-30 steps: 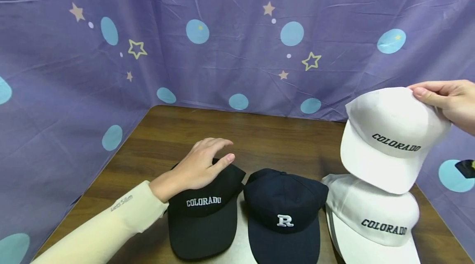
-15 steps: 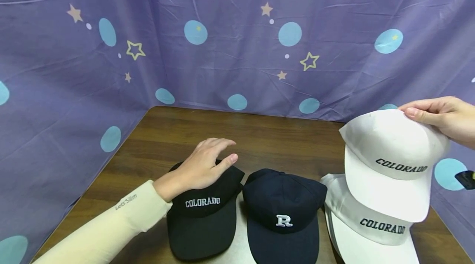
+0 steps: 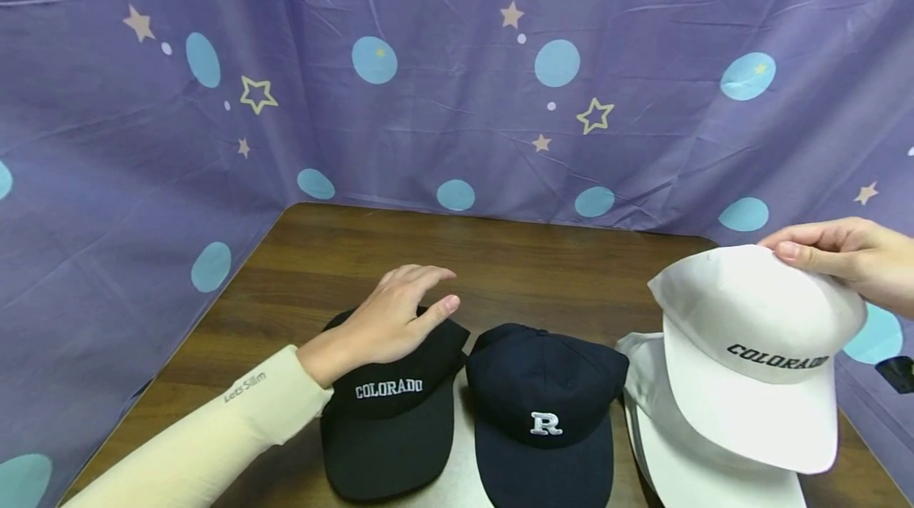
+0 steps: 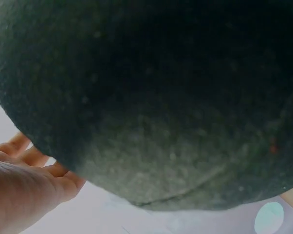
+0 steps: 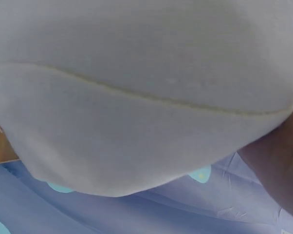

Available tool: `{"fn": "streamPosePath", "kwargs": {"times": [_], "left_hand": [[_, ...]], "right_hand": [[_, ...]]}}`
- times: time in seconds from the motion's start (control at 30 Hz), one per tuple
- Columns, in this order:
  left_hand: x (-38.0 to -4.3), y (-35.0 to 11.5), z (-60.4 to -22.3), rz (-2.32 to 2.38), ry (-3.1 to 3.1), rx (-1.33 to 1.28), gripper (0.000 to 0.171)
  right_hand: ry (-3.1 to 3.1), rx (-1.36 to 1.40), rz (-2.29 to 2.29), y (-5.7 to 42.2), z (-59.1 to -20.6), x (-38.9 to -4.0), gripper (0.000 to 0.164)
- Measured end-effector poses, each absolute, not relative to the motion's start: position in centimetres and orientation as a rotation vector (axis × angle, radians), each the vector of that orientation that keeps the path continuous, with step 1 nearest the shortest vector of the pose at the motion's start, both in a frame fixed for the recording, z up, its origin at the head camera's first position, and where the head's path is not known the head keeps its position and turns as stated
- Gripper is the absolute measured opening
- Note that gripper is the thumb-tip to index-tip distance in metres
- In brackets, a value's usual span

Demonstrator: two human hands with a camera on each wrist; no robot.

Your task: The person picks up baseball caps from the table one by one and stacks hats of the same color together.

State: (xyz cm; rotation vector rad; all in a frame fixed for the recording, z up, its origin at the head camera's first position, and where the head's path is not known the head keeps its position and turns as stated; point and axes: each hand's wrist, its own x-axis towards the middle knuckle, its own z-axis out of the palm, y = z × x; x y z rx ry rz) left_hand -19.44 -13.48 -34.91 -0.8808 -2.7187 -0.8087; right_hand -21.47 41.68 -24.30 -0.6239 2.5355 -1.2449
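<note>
In the head view my right hand [image 3: 842, 258] pinches the crown of a white baseball cap [image 3: 757, 309] marked COLORADO. That cap hangs brim-down in front of another white cap [image 3: 700, 444] and hides its lettering; I cannot tell whether the two touch. My left hand [image 3: 389, 317], fingers spread and relaxed, is over the crown of a black COLORADO cap [image 3: 389, 429]; contact cannot be made out. Between the black and white caps sits a navy cap [image 3: 546, 389] with a white R. Dark fabric of the black cap [image 4: 151, 146] fills the left wrist view, white cloth the right one.
The caps stand along the front of a brown wooden table [image 3: 464, 254]. A purple curtain [image 3: 457, 135] with stars and blue dots rises behind and at the sides. A small black object [image 3: 898, 373] shows at the right edge. A pale surface [image 3: 467, 460] lies between the dark caps.
My right hand has lowered the white cap, which now covers more of the white cap behind it, including its lettering. My left hand has barely moved.
</note>
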Motion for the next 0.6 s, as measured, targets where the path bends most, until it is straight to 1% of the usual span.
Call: {"fn": "streamPosePath", "kwargs": {"times": [0.2, 0.33, 0.5, 0.6], "left_hand": [[-19.4, -13.3, -34.9, -0.807, -2.718, -0.891, 0.051], [-19.5, -13.3, -34.9, -0.804, -2.720, -0.886, 0.051], [-19.5, -13.2, -34.8, -0.805, -2.718, -0.892, 0.051], [-19.6, -13.2, -34.8, -0.809, -2.722, -0.891, 0.051]], "right_hand": [[2.418, -0.649, -1.258, 41.9, -25.0, -21.0, 0.040], [2.374, -0.731, -1.247, 42.0, -25.4, -20.6, 0.042], [2.309, -0.822, -1.262, 42.2, -25.3, -20.1, 0.048], [2.184, -0.830, -1.307, 42.3, -25.2, -20.2, 0.052]]}}
